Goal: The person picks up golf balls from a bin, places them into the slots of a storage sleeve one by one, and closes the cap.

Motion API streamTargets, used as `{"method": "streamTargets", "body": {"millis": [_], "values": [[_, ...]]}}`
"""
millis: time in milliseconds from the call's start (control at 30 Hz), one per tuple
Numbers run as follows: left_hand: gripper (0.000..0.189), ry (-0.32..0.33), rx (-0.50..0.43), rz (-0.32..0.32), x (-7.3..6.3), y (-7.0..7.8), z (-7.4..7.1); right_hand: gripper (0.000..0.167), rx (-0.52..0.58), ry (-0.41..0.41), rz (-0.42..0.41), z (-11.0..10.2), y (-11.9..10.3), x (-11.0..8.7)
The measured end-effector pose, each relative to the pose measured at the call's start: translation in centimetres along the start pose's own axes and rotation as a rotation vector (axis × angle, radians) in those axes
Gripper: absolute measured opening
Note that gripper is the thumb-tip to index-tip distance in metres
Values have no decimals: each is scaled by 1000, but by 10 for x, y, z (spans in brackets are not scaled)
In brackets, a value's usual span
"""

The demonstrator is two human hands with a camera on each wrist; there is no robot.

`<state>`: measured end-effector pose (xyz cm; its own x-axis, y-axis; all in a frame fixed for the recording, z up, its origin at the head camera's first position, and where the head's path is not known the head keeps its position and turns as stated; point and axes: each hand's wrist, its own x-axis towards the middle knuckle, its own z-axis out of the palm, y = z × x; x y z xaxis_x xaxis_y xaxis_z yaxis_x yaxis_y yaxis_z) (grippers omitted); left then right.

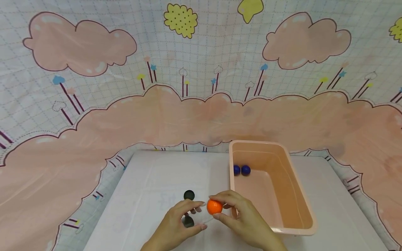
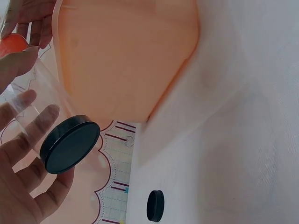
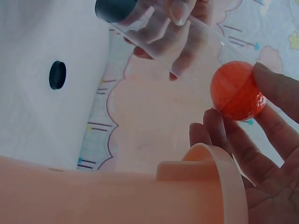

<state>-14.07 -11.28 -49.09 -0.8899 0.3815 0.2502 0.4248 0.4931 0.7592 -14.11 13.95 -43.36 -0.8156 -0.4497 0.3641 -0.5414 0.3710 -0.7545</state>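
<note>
My left hand (image 1: 176,225) grips a clear tube (image 2: 51,93) with a black cap (image 2: 70,145) on its lower-left end. Between the thumb and fingers of my right hand (image 1: 246,218) is an orange ball (image 1: 214,206), right at the tube's other end. A loose round black lid (image 1: 189,195) lies on the table just beyond my left hand. In the right wrist view the ball (image 3: 238,90) overlaps the tube's end, and the fingers of my left hand show through the clear wall.
A peach plastic bin (image 1: 303,198) stands on the white table (image 1: 157,174) to the right, its near-left rim beside my right hand. Two dark blue balls (image 1: 246,170) sit inside against its left wall. Behind the table hangs a cloud-patterned cloth (image 1: 188,118).
</note>
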Motion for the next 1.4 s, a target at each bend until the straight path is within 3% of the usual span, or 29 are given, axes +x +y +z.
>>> {"method": "streamTargets", "body": {"millis": [567, 800, 1167, 1400], "values": [[53, 39, -13, 24, 1, 3, 0, 37, 57, -31, -19, 1, 0, -1], [52, 50, -34, 57, 3, 3, 0, 35, 18, -9, -21, 2, 1, 0], [54, 17, -47, -2, 0, 3, -2, 34, 45, -20, -30, 3, -1, -1], [56, 19, -40, -1, -1, 2, -2, 34, 45, -20, -33, 4, -2, -1]]}}
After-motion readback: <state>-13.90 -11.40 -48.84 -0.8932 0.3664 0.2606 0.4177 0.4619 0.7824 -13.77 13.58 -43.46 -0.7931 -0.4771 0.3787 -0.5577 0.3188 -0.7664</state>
